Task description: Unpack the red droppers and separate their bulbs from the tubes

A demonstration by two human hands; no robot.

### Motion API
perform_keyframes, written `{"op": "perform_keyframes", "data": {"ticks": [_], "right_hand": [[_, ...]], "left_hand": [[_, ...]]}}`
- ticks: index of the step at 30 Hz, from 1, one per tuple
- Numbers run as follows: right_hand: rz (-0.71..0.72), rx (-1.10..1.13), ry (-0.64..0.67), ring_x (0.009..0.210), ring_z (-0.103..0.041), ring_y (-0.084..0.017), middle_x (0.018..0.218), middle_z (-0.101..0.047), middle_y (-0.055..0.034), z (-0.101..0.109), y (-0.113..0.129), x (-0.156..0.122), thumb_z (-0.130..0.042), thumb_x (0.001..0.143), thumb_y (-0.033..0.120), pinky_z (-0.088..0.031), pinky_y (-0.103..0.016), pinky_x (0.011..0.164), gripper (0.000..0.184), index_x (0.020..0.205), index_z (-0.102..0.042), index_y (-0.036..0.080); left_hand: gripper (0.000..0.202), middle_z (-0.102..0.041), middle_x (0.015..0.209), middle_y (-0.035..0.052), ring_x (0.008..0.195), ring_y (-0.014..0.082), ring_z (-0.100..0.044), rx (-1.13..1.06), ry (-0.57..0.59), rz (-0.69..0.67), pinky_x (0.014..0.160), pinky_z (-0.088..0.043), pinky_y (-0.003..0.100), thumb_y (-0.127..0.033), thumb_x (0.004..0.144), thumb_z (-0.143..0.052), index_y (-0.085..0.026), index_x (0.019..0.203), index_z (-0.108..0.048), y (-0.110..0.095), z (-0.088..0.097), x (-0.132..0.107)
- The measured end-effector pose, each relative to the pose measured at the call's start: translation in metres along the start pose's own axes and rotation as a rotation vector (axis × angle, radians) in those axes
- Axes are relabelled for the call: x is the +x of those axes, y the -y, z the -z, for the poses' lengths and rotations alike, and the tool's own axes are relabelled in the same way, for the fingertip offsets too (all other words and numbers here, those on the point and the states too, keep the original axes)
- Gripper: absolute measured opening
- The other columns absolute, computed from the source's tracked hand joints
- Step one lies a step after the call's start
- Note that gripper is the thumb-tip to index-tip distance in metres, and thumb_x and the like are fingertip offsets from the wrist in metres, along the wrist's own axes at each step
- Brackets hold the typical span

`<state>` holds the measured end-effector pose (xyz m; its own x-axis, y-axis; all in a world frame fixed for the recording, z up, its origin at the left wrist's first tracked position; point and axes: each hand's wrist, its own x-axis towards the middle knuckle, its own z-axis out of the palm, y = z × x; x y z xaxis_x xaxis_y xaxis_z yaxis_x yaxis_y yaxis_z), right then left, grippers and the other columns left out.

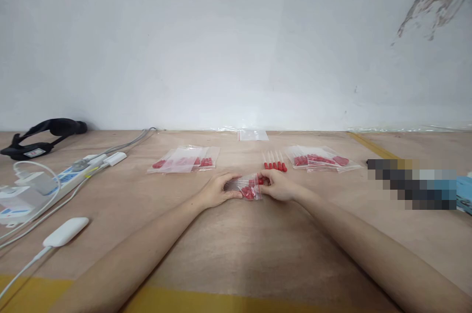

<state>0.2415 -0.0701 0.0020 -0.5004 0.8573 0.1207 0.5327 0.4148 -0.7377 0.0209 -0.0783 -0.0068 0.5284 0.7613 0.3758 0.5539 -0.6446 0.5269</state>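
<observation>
Bag: small bag (248, 187), clear plastic w/ red-tipped pieces inside, is lying at table centre, just in front of the person, between both hands.
L hand: left hand (217, 190) is closing narrow on the bag's left end, fingers curled over it, heel resting on the wood.
R hand: right hand (278, 185) is pinching the bag's right end, thumb and fingertips tight; can't tell if that end is sealed.
Handling, my read: seems best done w/ the bag staying low on the table, both pinches close to the edge, pull even on both sides so the pieces aren't sliding out or bunching at one end. Thin film, probably slippery; a light, steady grip is likely working better than a hard one.
Loose stock: short row of loose pieces (275, 163), red ends toward the person, is sitting just beyond the right hand.
Piles: left pile of bags (184, 159) and right pile of bags (320, 159) are lying further back, well apart, red showing through both.
Spare: empty bags (252, 135) are lying flat by the wall, centre.
Surface: table (236, 244) is bare brown board, matte, w/ a yellow strip (221, 300) running along the near edge.
Left clutter: power strip (66, 178) w/ plugs and cables, white adapter (66, 232) nearer, black strap (44, 136) at the back corner.
Room: wall (221, 42) is plain white, scuffed dark at upper right.
</observation>
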Motion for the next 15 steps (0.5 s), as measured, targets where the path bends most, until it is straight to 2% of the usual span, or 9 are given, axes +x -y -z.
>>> {"op": "perform_keyframes", "data": {"ticks": [4,8,12,15], "right_hand": [[-0.047,0.182,0.104,0.068,-0.055,-0.013,0.075,-0.062,0.0002,0.0,0.001,0.0,-0.066,0.061,0.025,-0.041,-0.022,0.058,0.022,0.078,-0.06,0.014],[-0.127,0.336,0.164,0.069,-0.056,-0.012,0.075,-0.063,0.0001,0.006,0.003,-0.001,-0.068,0.06,0.027,-0.042,-0.023,0.061,0.027,0.081,-0.061,0.013],[-0.246,0.516,0.117,0.065,-0.056,-0.01,0.075,-0.063,-0.0005,0.016,0.005,-0.003,-0.072,0.057,0.023,-0.046,-0.024,0.061,0.028,0.08,-0.059,0.014],[-0.346,0.685,0.057,0.065,-0.058,-0.01,0.074,-0.062,-0.0011,0.016,0.005,-0.003,-0.074,0.054,0.019,-0.049,-0.025,0.063,0.028,0.075,-0.057,0.015]], "left_hand": [[0.051,-0.061,0.105,0.0055,0.096,0.0209,-0.055,0.016,-0.006,-0.012,0.082,-0.043,0.031,-0.045,0.067,-0.065,-0.02,0.11,-0.055,0.002,-0.001,0.0],[0.051,-0.061,0.105,0.0057,0.095,0.0207,-0.056,0.017,0.001,0.002,0.082,-0.043,0.031,-0.046,0.068,-0.064,-0.02,0.11,-0.054,0.004,-0.002,-0.001],[0.05,-0.061,0.105,0.0056,0.095,0.0203,-0.056,0.017,-0.01,-0.008,0.082,-0.043,0.03,-0.046,0.068,-0.064,-0.02,0.11,-0.055,0.004,-0.001,0.0],[0.049,-0.061,0.104,0.0054,0.094,0.0203,-0.056,0.022,-0.017,-0.021,0.081,-0.043,0.03,-0.046,0.068,-0.064,-0.02,0.109,-0.055,0.003,0.0,0.0]]}}
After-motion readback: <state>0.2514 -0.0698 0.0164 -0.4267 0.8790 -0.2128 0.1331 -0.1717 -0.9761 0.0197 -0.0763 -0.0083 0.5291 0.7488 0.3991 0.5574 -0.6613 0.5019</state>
